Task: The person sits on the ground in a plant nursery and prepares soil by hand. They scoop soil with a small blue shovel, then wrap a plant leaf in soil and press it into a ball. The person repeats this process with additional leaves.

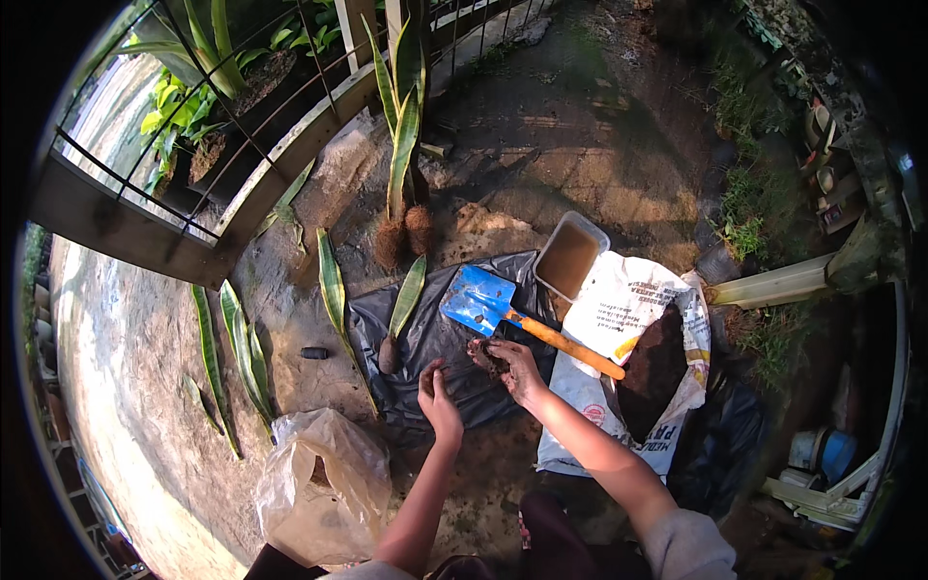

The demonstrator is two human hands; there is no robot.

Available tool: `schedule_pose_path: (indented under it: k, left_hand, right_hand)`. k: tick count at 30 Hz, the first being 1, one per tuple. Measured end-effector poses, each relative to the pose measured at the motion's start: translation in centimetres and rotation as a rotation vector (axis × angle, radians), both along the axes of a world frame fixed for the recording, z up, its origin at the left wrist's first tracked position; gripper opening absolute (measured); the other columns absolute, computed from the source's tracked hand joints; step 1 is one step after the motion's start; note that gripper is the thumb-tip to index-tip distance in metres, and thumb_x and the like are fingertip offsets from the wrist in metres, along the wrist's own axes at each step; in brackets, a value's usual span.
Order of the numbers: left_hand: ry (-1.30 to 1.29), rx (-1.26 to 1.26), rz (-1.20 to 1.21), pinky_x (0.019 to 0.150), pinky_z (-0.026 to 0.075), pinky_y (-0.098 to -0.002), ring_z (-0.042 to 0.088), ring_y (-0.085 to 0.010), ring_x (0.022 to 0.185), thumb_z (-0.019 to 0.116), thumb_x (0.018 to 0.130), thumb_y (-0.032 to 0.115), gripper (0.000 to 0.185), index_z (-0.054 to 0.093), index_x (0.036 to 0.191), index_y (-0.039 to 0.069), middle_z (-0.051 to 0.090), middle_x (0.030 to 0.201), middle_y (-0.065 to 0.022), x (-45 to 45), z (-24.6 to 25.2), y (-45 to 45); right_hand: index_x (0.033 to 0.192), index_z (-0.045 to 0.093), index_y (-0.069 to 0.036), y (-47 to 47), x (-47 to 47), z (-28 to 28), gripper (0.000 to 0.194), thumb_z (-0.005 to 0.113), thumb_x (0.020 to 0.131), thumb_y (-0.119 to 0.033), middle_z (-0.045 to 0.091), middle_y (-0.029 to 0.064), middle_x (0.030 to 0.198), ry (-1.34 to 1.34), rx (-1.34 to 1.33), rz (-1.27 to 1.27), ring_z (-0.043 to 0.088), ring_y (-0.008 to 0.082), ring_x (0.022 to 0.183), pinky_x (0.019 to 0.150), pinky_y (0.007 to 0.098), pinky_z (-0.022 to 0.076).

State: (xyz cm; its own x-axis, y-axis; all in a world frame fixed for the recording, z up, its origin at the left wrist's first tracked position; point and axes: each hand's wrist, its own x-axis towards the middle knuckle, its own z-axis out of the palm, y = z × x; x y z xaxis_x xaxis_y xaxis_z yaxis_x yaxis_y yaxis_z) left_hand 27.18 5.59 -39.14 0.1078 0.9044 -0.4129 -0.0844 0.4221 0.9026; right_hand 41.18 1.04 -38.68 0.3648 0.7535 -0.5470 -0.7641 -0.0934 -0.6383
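Observation:
My right hand (516, 371) has its fingers around a clump of dark moist soil (496, 362), above a black plastic sheet (424, 319). To its left, my left hand (439, 402) is half curled with soil on its fingertips and no object visible in it. A snake plant leaf (408, 296) with a brown rounded ball (388, 355) at its base lies on the sheet, just beyond my left hand. Beyond my right hand rests a hand trowel with a soiled blue blade (478, 297) and an orange wooden handle (569, 344), which reaches over an open white bag (612, 312).
Dark soil (652, 370) fills the bag's opening; a clear plastic tub (562, 264) of brown water stands behind. Leaves (246, 355), a black spool (314, 353) and a translucent bag (326, 486) lie left. Snake plants with fibrous root balls (406, 232) lean near the gate (290, 138).

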Motion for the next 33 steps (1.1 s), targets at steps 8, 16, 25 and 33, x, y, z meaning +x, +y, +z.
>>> schedule_pose_path:
  k: [8,16,25,33]
  left_hand:
    - [-0.86,-0.497,-0.074,0.106,0.033,-0.0412,0.049,-0.0301,0.119,0.024,0.098,0.039,0.053,0.046,0.126,0.0,0.051,0.13,-0.0158,3.3,12.2,2.0]
    - [-1.299,-0.459,-0.427,0.099,0.041,-0.0353,0.053,-0.0227,0.111,0.043,0.095,0.03,0.03,0.054,0.116,0.011,0.057,0.116,-0.0095,-1.0,23.9,3.2]
    - [-1.436,0.638,-0.537,0.087,0.047,-0.0345,0.055,-0.0247,0.107,0.045,0.089,0.018,0.028,0.053,0.115,0.011,0.058,0.113,-0.0106,-8.4,32.7,3.1]
    - [-1.061,-0.326,-0.298,0.092,0.044,-0.0386,0.056,-0.027,0.106,0.036,0.095,0.027,0.033,0.054,0.114,0.006,0.06,0.112,-0.014,-15.1,36.6,1.4]
  right_hand:
    - [0.107,0.064,0.0,0.3,-4.2,15.9,0.024,0.057,0.088,-0.012,0.064,0.0119,0.106,-1.31,0.154,0.293,0.06,0.023,0.101,0.091,0.0335,0.0436]
    - [0.087,0.057,0.001,1.1,-8.7,33.9,0.018,0.059,0.078,-0.014,0.059,0.0139,0.092,-1.991,0.39,0.165,0.055,0.0306,0.095,0.084,0.0399,0.044]
    - [0.081,0.064,0.005,1.9,-19.1,41.0,0.024,0.06,0.086,-0.018,0.063,0.017,0.081,-1.757,0.452,0.189,0.061,0.0339,0.075,0.073,0.0389,0.0463]
    - [0.064,0.06,0.002,-0.1,-23.3,40.6,0.037,0.065,0.084,-0.029,0.056,0.0172,0.059,-1.686,0.354,-0.107,0.058,0.0327,0.057,0.058,0.0395,0.0424]
